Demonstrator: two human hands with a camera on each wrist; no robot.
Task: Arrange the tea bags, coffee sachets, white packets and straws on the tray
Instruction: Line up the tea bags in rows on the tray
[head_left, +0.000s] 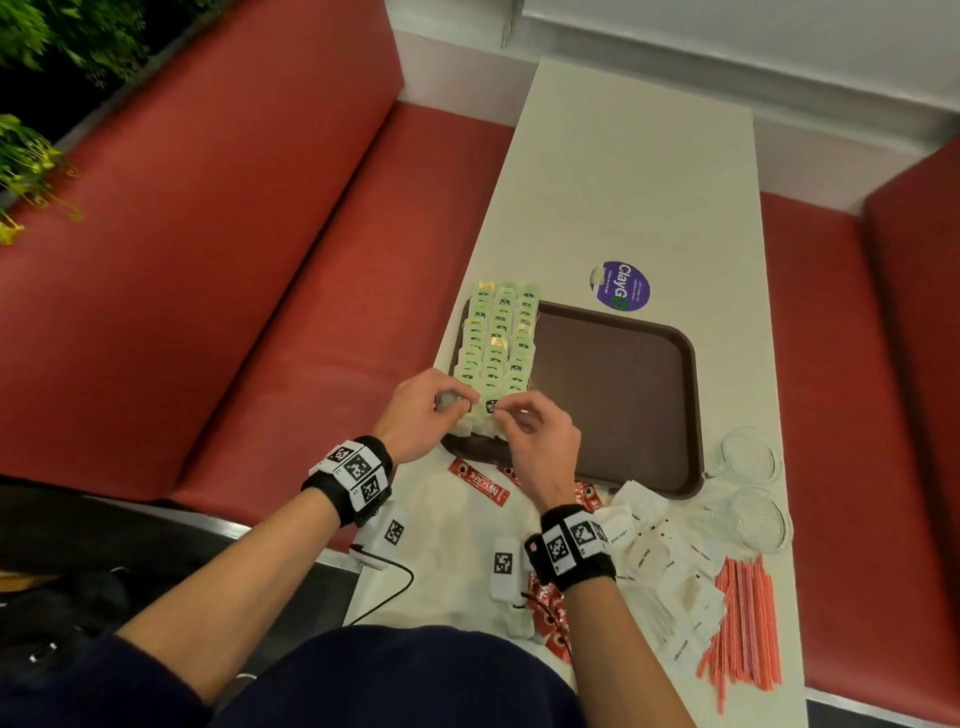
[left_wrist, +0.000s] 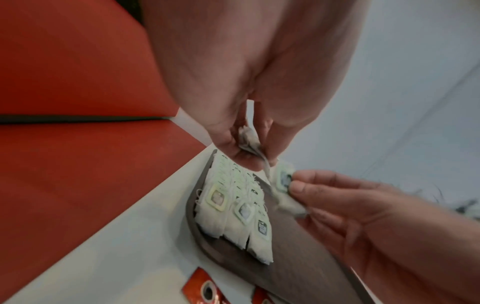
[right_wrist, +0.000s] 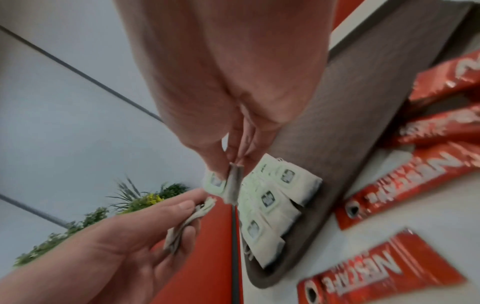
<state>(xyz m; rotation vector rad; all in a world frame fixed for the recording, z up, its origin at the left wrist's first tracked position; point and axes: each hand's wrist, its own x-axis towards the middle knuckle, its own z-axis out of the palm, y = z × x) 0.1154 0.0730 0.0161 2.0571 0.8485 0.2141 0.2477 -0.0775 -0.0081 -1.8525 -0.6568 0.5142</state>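
Observation:
A brown tray (head_left: 623, 389) lies on the white table, with three rows of pale green tea bags (head_left: 498, 332) along its left side. My left hand (head_left: 457, 405) hovers over the rows' near end and pinches a small bundle of tea bags (left_wrist: 248, 142). Beside it, my right hand (head_left: 506, 413) pinches a single tea bag (left_wrist: 284, 179) by its tag end, just above the tray. Red coffee sachets (head_left: 480, 480) lie on the table near the tray's front edge. White packets (head_left: 660, 561) and pink straws (head_left: 743, 623) are heaped at the front right.
Two clear glass cups (head_left: 748, 457) stand right of the tray. A purple round sticker (head_left: 621, 286) is on the table beyond it. Red bench seats (head_left: 260, 260) flank the table. Small white marker tags (head_left: 503, 566) and a black cable (head_left: 395, 577) lie near the front edge.

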